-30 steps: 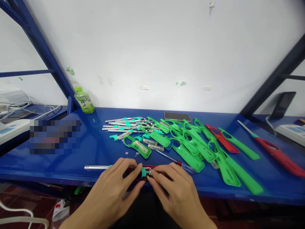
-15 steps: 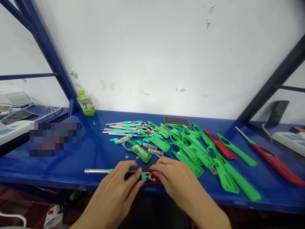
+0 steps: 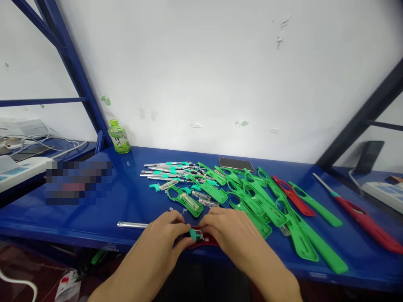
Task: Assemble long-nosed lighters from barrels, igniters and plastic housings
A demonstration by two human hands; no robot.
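Observation:
At the table's front edge lies a red lighter shell half, its inside facing up. A teal trigger and thin white wires sit in it, and a metal lighter tube sticks out to the left. My left hand closes its thumb and fingers around the trigger part of this lighter. My right hand has its fingertips pressed together on the shell's right part, over the wires; whatever lies between those fingertips is hidden.
Behind my hands lie several metal tubes with teal triggers, clear fuel tanks and green shell halves. A red shell half, an assembled red lighter, a phone and a green-tea bottle also stand or lie here.
The view has shifted slightly, so everything sits a little further right. My right fingers have moved slightly at the shell; my left hand stays on the lighter.

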